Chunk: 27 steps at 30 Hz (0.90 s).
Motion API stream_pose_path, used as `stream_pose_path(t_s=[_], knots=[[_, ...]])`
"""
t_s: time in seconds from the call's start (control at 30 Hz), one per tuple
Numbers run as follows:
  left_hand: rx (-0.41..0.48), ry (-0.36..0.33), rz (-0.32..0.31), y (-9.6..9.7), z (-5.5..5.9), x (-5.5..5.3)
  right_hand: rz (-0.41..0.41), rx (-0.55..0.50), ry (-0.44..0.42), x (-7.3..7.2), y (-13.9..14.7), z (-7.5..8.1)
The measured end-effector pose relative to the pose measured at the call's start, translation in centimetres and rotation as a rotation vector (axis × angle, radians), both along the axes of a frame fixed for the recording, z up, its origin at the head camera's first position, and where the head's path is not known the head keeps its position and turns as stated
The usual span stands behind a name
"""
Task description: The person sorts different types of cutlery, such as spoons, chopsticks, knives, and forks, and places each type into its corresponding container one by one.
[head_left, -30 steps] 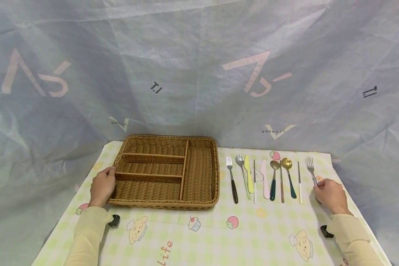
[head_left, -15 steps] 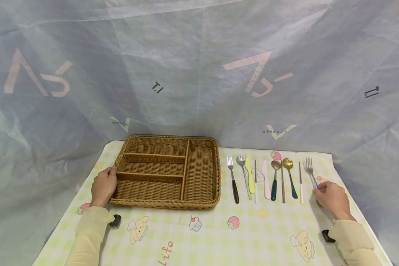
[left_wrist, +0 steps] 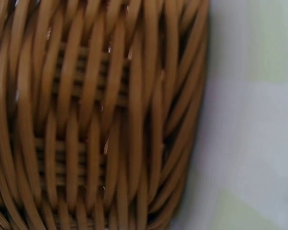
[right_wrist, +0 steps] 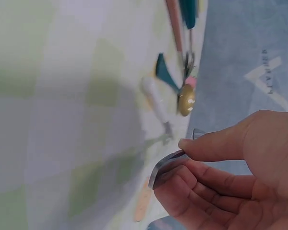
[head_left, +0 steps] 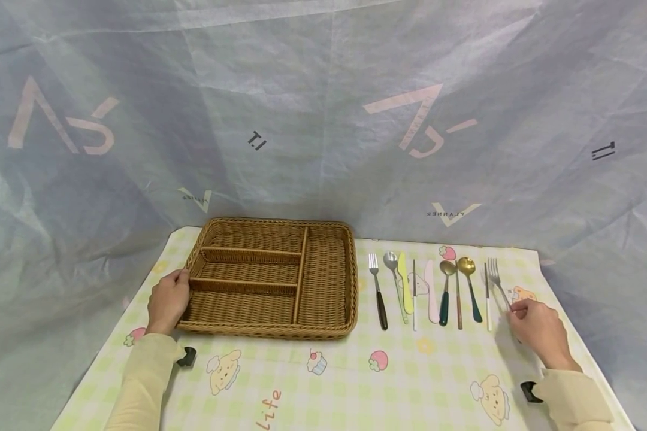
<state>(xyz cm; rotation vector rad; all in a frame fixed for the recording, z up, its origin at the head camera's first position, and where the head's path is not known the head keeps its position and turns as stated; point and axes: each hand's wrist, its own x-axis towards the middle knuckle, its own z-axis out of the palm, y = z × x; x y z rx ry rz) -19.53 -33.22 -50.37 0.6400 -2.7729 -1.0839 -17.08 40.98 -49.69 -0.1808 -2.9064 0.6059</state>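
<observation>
A brown wicker cutlery basket (head_left: 264, 330) with several compartments lies at the table's back left. My left hand (head_left: 167, 302) grips its left rim. In the left wrist view, woven basket wall (left_wrist: 91, 96) fills most of the frame, and no fingers show. At the right end of a cutlery row, my right hand (head_left: 539, 332) pinches a silver fork (head_left: 494, 272) by its handle, tines pointing away. Its shadow falls on the cloth below. The right wrist view shows the curved handle end (right_wrist: 158, 175) between thumb and fingers. A white-handled chopstick (head_left: 488, 305) lies just left of the fork.
Left of that chopstick lie a gold spoon (head_left: 468, 269), a dark-green-handled spoon (head_left: 444, 293), a pink knife (head_left: 431, 293), a yellow knife (head_left: 404, 284), a silver spoon (head_left: 391, 261) and a black-handled fork (head_left: 380, 299). Grey fabric (head_left: 323, 120) hangs behind the checked tablecloth (head_left: 388, 395).
The fork in my right hand has lifted and its tines have swung left, toward the white-handled chopstick. My left hand stays on the basket rim.
</observation>
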Motion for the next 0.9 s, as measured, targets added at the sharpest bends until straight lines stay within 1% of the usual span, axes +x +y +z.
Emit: stream_pose_path(t_s=[0.13,0.23,0.4,0.5,0.7,0.9], knots=[[-0.003,0.004,-0.005,0.1,0.1,-0.1,0.019,0.005,0.021,0.4,-0.7,0.7],[-0.006,0.001,-0.007,0.1,0.1,-0.1,0.050,0.019,0.056,0.5,-1.2,1.2],[-0.002,-0.005,-0.008,0.1,0.1,0.1,0.103,0.040,0.111,0.0,-2.3,2.3],[-0.005,-0.006,-0.005,0.2,-0.1,0.1,0.118,0.032,0.102,-0.4,-3.2,3.0],[-0.003,-0.007,-0.007,0.2,-0.1,0.1,0.152,0.004,0.054,-1.0,-5.7,4.4],[0.003,0.000,0.006,0.1,0.0,0.1,0.244,-0.041,0.058,-1.9,-9.2,5.8]])
